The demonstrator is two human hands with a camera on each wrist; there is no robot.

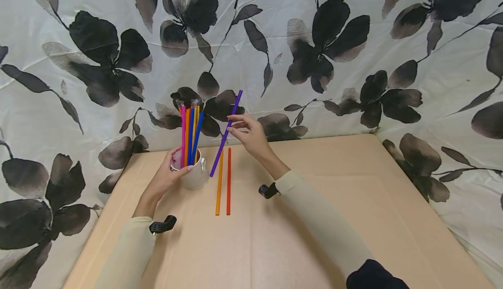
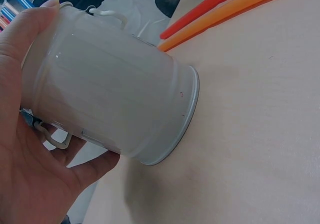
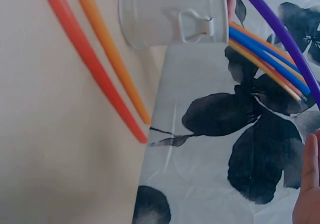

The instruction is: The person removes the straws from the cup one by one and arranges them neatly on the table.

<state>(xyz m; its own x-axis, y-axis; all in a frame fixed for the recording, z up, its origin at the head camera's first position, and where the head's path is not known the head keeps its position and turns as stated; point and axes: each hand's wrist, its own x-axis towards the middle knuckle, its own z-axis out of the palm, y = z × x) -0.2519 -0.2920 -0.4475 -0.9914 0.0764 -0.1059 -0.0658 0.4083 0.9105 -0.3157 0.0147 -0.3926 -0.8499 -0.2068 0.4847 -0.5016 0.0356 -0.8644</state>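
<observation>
My left hand point(image 1: 163, 183) grips a white pot point(image 1: 196, 179) by its rim and side, thumb at the near edge. The pot has small loop handles and stands tilted, its base close over the table in the left wrist view. Several pink, orange, yellow and blue straws point(image 1: 192, 134) stick up out of it. Just right of the pot, my right hand point(image 1: 250, 135) pinches a purple straw point(image 1: 221, 151) between thumb and fingers. This straw slants, its lower end beside the pot's handle. In the right wrist view only part of the right hand shows.
An orange straw point(image 1: 218, 188) and a red straw point(image 1: 229, 184) lie side by side on the light wooden table point(image 1: 314, 219), right of the pot. Behind the table hangs a white cloth point(image 1: 251, 75) with dark flowers.
</observation>
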